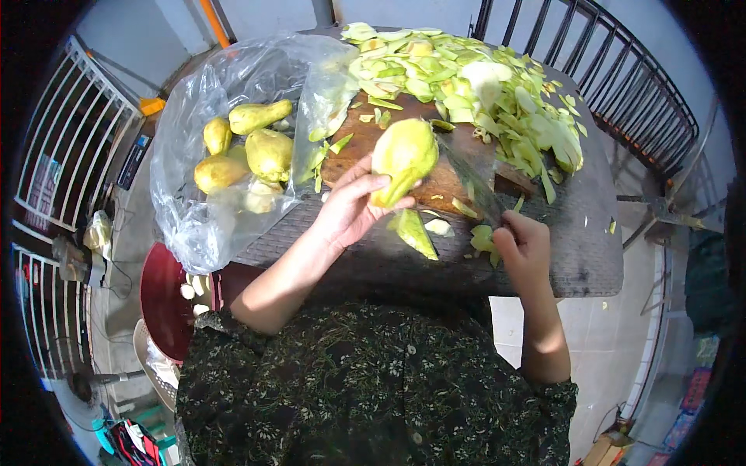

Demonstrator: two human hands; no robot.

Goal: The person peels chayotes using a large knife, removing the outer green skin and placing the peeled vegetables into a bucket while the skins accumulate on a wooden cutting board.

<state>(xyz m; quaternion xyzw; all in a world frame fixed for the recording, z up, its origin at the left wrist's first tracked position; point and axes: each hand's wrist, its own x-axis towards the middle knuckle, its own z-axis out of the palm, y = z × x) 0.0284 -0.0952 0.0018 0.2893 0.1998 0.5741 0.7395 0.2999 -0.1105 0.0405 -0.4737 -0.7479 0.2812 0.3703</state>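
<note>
My left hand (349,209) holds up a pear-shaped yellow-green fruit (406,151), with a strip of peel hanging at its lower end. In my right hand (527,247) is a knife (475,180), its blurred blade slanting up and left, apart from the fruit. Beneath both lies a thick wooden cutting board (352,166). A large heap of green peelings (431,70) covers the board's far side and spreads right. To the left, a clear plastic bag (195,236) holds several unpeeled fruits (269,152). Loose peel pieces (415,233) lie near the board's front edge.
The dark woven-pattern table (583,250) has rounded corners. Below its left side stands a red basin (163,303) with pale pieces in it, beside a perforated basket (154,373). A black metal railing (629,76) stands behind right, white metal grilles (64,140) at left.
</note>
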